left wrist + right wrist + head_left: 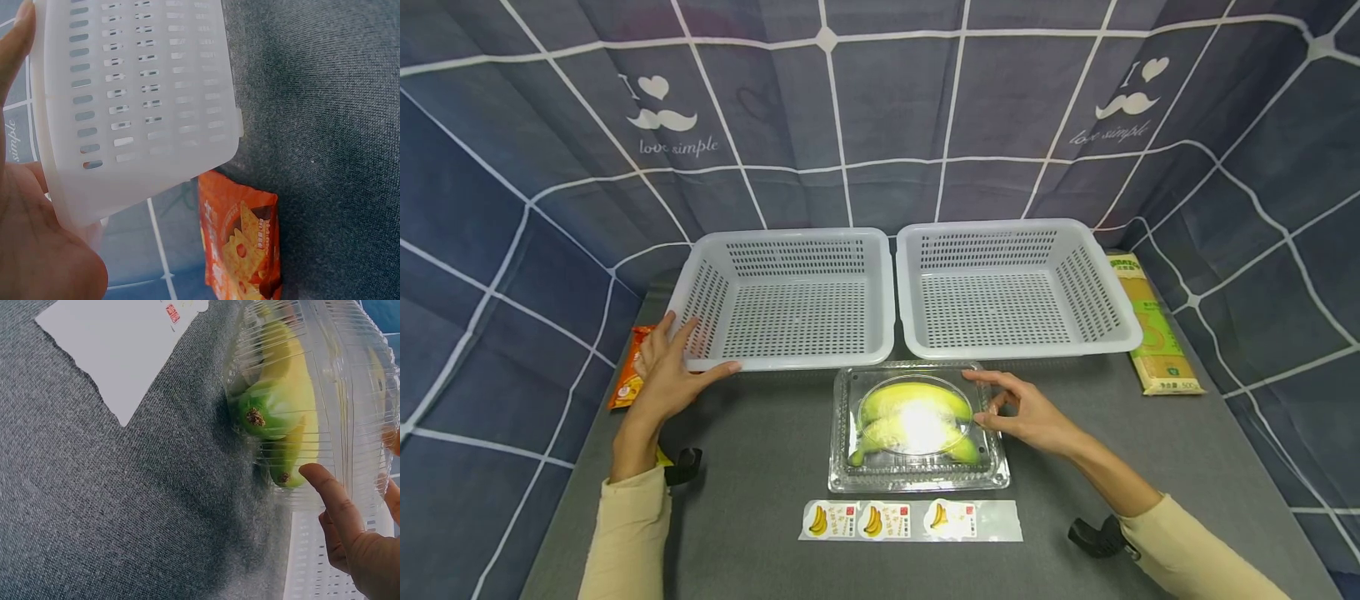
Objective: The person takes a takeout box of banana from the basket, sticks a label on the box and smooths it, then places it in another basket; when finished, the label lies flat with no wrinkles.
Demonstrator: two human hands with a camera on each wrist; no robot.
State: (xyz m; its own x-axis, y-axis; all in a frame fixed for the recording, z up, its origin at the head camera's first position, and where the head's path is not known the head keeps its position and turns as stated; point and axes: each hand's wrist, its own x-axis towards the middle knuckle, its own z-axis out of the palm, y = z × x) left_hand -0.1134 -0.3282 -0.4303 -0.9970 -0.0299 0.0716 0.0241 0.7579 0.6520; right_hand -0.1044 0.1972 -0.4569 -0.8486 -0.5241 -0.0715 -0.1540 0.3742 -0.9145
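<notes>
At the front left corner of the left white basket (805,362), my left hand (668,375) grips the rim, fingers spread and thumb along the front edge; in the left wrist view the hand (37,231) lies against the basket's outer wall (144,165). A closed clear plastic box (917,482) holding green-yellow bananas (880,404) lies in front of the baskets. My right hand (1033,419) touches its right side and back right part with spread thumb and index finger. Up close, a fingertip (310,472) of the right hand (369,550) rests on the clear wall.
The right white basket (1022,348) stands beside the left one. An orange snack bag (625,385) lies left, a yellow-green packet (1161,346) right. A strip of banana stickers (996,521) lies in front of the box. Patterned cloth (895,100) surrounds the table.
</notes>
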